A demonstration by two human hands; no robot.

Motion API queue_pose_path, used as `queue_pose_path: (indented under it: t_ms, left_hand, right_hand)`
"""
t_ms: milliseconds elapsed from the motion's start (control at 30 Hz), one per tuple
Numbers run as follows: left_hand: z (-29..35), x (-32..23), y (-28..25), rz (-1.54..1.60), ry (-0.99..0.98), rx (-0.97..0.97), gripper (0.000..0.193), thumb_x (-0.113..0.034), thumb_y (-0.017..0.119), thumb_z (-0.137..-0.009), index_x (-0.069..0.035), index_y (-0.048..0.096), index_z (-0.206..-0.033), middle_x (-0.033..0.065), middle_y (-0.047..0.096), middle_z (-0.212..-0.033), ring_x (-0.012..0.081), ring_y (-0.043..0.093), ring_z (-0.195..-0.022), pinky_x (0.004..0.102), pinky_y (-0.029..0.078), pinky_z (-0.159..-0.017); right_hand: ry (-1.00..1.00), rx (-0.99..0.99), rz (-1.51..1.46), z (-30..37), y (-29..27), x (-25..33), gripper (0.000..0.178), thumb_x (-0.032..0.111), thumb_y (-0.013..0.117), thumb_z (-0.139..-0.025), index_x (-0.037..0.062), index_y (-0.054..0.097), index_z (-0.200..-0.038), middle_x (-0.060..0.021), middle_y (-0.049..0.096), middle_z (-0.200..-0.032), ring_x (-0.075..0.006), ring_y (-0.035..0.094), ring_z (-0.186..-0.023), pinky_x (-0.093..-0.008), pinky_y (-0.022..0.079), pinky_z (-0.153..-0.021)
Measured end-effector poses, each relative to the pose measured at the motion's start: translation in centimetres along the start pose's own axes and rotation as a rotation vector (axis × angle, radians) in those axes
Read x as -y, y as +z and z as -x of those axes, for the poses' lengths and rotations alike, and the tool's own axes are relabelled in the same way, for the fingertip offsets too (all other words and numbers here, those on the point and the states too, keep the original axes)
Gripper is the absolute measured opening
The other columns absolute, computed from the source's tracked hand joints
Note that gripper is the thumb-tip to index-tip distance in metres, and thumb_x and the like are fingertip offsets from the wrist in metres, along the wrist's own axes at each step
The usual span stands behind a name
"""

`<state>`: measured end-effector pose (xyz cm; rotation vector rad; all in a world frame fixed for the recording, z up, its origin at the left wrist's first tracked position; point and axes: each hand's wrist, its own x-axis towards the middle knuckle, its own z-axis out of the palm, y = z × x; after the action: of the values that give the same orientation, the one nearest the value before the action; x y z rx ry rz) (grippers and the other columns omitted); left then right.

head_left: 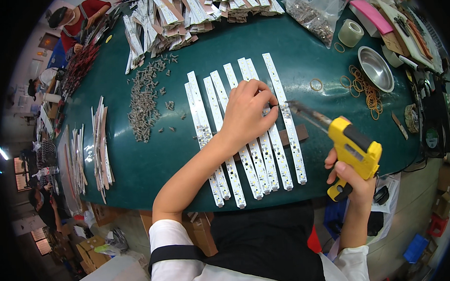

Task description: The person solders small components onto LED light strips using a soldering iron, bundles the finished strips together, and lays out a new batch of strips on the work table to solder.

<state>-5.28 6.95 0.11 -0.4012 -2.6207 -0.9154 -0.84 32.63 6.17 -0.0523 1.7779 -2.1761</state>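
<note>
Several white LED strips (288,133) lie side by side on the green table, running away from me. Over the middle of them is my left hand (246,107), its fingers bent and pinched together near the strips on the right. What its fingertips hold, if anything, is too small to tell. In my right hand (355,180) is a yellow and black soldering gun (351,141), gripped by its handle. Its thin metal tip (295,107) points left, close to the middle of the rightmost strip. A brown bar (300,133) shows under the strips.
Left of the strips is a heap of small metal parts (143,103). More strips are piled at the back (181,18) and stacked at left (101,145). To the right are rubber bands (372,100), a metal bowl (376,68) and tape (350,33). Another person (84,16) sits far left.
</note>
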Motion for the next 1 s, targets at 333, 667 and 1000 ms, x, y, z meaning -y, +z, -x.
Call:
queue_pose_path:
  t_ms: [333,667,1000]
  left_hand:
    - [-0.9,-1.1,-2.3,-0.033,0.011,-0.026,0.020,-0.010,0.069,-0.074,-0.005,0.066,-0.093,0.0080,0.059,-0.099,0.0250,0.056,-0.093,0.0356,0.044,-0.081]
    - [11.1,-4.9,-10.7,0.033,-0.613,-0.173,0.027,-0.006,0.065,-0.083,0.000,0.060,-0.108,0.0104,0.062,-0.099,0.0166,0.061,-0.081,0.0292,0.051,-0.074]
    - [15.4,-7.3,-6.6,0.375,-0.904,-0.198,0.060,-0.005,0.068,-0.083,0.002,0.039,-0.135,0.0116,0.054,-0.110,0.0101,0.056,-0.081,0.0235,0.048,-0.070]
  right_hand:
    - [-0.234,0.062,-0.882,-1.0,-5.3,-6.2,0.053,0.013,0.059,-0.083,-0.0057,0.038,-0.128,-0.0140,0.051,-0.094,-0.0200,0.050,-0.089,-0.0324,0.052,-0.073]
    - [-0.186,0.097,-1.019,0.2,-2.4,-7.1,0.067,0.020,0.062,-0.079,0.0026,0.033,-0.137,-0.0078,0.050,-0.096,-0.0207,0.051,-0.095,-0.0684,0.022,-0.107]
    - [-0.076,0.231,-0.963,-0.2,2.7,-7.7,0.057,0.020,0.060,-0.080,0.0013,0.038,-0.130,-0.0098,0.051,-0.101,-0.0268,0.050,-0.107,-0.0615,0.032,-0.106]
